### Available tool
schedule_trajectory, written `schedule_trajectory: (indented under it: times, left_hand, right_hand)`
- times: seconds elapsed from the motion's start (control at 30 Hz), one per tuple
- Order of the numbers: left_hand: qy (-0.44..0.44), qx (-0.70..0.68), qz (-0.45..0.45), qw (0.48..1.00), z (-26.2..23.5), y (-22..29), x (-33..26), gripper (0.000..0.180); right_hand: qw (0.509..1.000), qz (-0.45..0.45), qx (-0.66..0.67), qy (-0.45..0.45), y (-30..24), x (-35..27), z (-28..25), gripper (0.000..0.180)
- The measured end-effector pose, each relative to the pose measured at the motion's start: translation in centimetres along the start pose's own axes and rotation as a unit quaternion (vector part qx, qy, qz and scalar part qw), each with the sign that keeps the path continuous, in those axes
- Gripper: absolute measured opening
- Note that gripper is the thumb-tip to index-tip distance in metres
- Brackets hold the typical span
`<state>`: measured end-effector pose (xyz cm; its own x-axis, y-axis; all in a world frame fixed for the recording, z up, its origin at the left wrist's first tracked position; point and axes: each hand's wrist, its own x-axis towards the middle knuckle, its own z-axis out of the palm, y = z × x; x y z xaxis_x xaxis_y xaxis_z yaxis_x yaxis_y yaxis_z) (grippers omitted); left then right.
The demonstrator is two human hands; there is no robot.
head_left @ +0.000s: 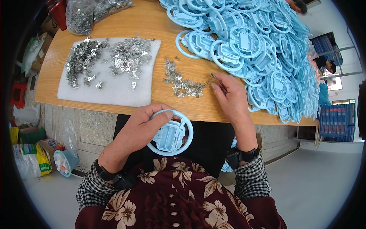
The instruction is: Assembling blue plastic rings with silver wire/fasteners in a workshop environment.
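My left hand (pixel 148 121) grips a light-blue round plastic part (pixel 170 138) by its rim, thumb on top, over my lap just in front of the table edge. The part has a ring around a moulded battery-box-like centre. My right hand (pixel 231 94) is closed in a pinch on thin metal tweezers (pixel 214 77), mostly hidden by the fingers. Its fingertips are beside a loose strip of small silvery metal pieces (pixel 185 87) on the table. More such pieces lie in two heaps, a left heap (pixel 82 61) and a right heap (pixel 129 57), on a white foam sheet (pixel 110 96).
A tall pile of light-blue plastic parts (pixel 246 42) covers the right of the wooden table (pixel 164 49). Clear bags of metal pieces (pixel 80 17) sit at the far left. A small blue bin (pixel 65 162) and packages stand on the floor at left; blue crates (pixel 337 120) are at right.
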<state>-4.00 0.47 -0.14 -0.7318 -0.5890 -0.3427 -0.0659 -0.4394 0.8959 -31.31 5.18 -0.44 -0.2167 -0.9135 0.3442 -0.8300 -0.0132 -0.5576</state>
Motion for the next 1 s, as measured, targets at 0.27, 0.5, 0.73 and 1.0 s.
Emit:
schedule_trajectory:
  times: [0.27, 0.5, 0.73, 1.0]
  left_hand:
    - [0.013, -0.020, 0.006, 1.000, 0.6, 0.5, 0.0, 0.025]
    - [-0.031, -0.046, 0.000, 0.998, 1.1, 0.5, 1.0, 0.026]
    - [-0.029, 0.000, 0.041, 0.999, 1.4, 0.4, 1.5, 0.024]
    - [-0.010, 0.281, 0.150, 0.948, 1.4, 1.3, 0.9, 0.023]
  right_hand:
    - [0.997, -0.025, -0.052, -0.043, 0.7, 1.1, -0.6, 0.014]
    - [0.883, 0.206, 0.395, -0.146, -5.5, -1.5, -0.7, 0.015]
    - [0.837, 0.211, 0.480, -0.157, -7.2, -2.8, 0.6, 0.014]
    - [0.909, 0.146, 0.283, -0.270, -7.1, -1.7, -2.2, 0.014]
